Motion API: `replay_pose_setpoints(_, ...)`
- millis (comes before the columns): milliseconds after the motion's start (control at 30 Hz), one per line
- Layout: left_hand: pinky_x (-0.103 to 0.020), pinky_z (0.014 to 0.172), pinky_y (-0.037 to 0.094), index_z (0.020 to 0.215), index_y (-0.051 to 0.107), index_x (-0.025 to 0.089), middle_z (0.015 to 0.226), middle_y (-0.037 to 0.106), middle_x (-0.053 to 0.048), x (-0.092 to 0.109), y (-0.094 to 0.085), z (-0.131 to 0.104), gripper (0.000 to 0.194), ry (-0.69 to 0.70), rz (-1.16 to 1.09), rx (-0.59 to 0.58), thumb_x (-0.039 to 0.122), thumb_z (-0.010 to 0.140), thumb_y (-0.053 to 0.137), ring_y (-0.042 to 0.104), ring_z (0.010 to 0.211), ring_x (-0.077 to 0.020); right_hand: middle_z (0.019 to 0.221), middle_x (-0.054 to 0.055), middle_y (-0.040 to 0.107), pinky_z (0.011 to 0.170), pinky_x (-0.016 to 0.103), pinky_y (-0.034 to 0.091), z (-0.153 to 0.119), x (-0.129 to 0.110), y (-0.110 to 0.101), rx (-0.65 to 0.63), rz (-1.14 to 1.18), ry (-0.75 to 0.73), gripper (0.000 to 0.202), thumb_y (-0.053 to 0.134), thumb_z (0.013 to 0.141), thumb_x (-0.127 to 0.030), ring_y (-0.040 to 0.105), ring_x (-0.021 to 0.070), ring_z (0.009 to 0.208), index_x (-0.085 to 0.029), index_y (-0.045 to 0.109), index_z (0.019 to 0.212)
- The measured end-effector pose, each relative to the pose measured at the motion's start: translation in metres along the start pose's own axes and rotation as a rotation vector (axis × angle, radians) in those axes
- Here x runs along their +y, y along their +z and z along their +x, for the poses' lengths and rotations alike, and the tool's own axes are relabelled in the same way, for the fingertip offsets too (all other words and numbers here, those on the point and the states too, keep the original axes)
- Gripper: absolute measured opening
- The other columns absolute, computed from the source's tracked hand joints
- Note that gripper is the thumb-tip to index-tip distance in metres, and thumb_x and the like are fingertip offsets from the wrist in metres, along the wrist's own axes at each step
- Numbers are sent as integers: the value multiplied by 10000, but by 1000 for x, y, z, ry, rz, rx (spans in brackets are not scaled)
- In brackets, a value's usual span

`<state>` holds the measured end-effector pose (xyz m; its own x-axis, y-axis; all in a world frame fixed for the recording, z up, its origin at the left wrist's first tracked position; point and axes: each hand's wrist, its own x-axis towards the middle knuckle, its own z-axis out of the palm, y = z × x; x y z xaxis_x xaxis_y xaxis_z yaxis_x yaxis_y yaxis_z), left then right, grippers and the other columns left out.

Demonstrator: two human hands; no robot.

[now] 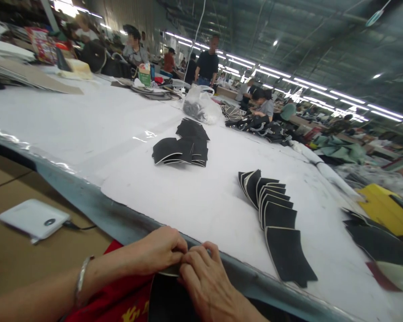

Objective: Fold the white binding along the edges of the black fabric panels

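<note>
"Starting with the biggest thing on my feed, I get the white-topped bench [121,188], its near edge running slantwise just beyond the hands. What sits on it?"

"I see a fanned row of black pieces [282,250] to the right, overlapping, with pale edges showing. Farther back lies a looser pile of black pieces [177,152], near a clear plastic bag [201,105]."

"And the hands?"

"I have them close together at the bench's near edge. The right hand [208,277] curls inward, and the left hand [161,250] meets it, its fingers drawn together. Both look clamped on the upper edge of a black piece [171,299] hanging below them, in front of red cloth [117,295]. The exact contact under the fingertips is hidden from me."

"Which step would you call that?"

"I judge it to be close fingertip work along that edge. Any further move there calls for an even pinch from both sides, so the edge doesn't slip or crease."

"Anything smaller?"

"A white device [36,219] with a dark cable, left of the hands on a brown surface [16,264], and a silvery bracelet [82,281] on the left wrist."
</note>
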<state>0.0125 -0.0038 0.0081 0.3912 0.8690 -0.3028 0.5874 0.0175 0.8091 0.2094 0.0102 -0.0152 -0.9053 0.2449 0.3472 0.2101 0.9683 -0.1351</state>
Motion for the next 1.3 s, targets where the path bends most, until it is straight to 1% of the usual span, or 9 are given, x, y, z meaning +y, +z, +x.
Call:
replay_pose_setpoints(200, -272, 534, 198, 539, 614, 184, 511, 444, -4, -7, 12, 12, 128, -202, 264, 213, 166, 598, 502, 366, 523, -143, 696, 19, 506, 786, 391, 332, -6, -25, 7, 97, -128, 7, 202, 431, 884, -58, 435, 190, 709, -193, 478, 742)
replay_pose_setpoints(300, -270, 540, 210, 540, 620, 183, 533, 480, -18, -15, 15, 14, 126, -249, 232, 269, 172, 593, 506, 402, 546, -153, 673, 11, 489, 770, 387, 335, -10, -31, 6, 109, -134, 11, 212, 456, 881, -58, 432, 189, 688, -203, 463, 726)
replay_pose_setpoints(433, -238, 548, 284, 609, 606, 164, 577, 473, 10, -20, 8, 4, 219, -67, -205, 73, 298, 752, 509, 411, 591, -145, 788, 40, 550, 786, 404, 349, -4, -17, -2, 51, -61, 64, 138, 476, 888, -59, 487, 210, 765, -178, 487, 819)
replay_pose_setpoints(533, -231, 627, 351, 806, 673, 164, 732, 584, 3, -16, 5, -17, 323, 75, -306, 70, 411, 878, 477, 465, 690, -157, 1010, 96, 591, 878, 442, 374, 3, -3, -5, 35, 47, 144, 147, 451, 896, -34, 514, 248, 946, -164, 496, 946)
replay_pose_setpoints(633, -232, 708, 392, 974, 689, 188, 889, 662, -10, -10, 8, -38, 265, 24, -272, 135, 382, 835, 573, 528, 792, -185, 1106, 108, 575, 901, 409, 421, 8, 5, -8, 37, 245, 182, 163, 416, 923, -37, 504, 239, 1022, -173, 465, 998)
replay_pose_setpoints(733, -248, 745, 415, 912, 697, 166, 870, 668, -29, -7, 8, -46, 276, -11, -320, 192, 379, 844, 536, 552, 826, -209, 1049, 85, 577, 858, 370, 459, 16, 8, -18, -23, 368, 208, 149, 401, 945, -65, 514, 220, 962, -185, 457, 1014)
replay_pose_setpoints(900, -246, 714, 406, 854, 690, 125, 793, 633, -29, -5, -7, -43, 293, 3, -489, 18, 396, 791, 596, 537, 782, -198, 911, 39, 557, 722, 314, 451, 24, 4, -36, -141, 366, 268, 100, 398, 972, -128, 506, 194, 805, -205, 460, 982)
replay_pose_setpoints(1133, -222, 552, 303, 711, 520, 171, 625, 447, 30, -22, 13, -45, 274, -98, -373, -31, 406, 850, 518, 416, 603, -133, 912, 34, 546, 723, 290, 432, 5, -8, -6, -225, 383, 322, 115, 401, 967, -94, 506, 182, 793, -199, 444, 980)
replay_pose_setpoints(1300, -217, 541, 299, 716, 512, 172, 623, 444, 31, -30, 21, -45, 273, -96, -376, -51, 398, 870, 501, 428, 596, -132, 892, 28, 537, 695, 271, 409, 7, -8, -9, -279, 398, 339, 118, 405, 976, -91, 483, 173, 773, -196, 439, 936)
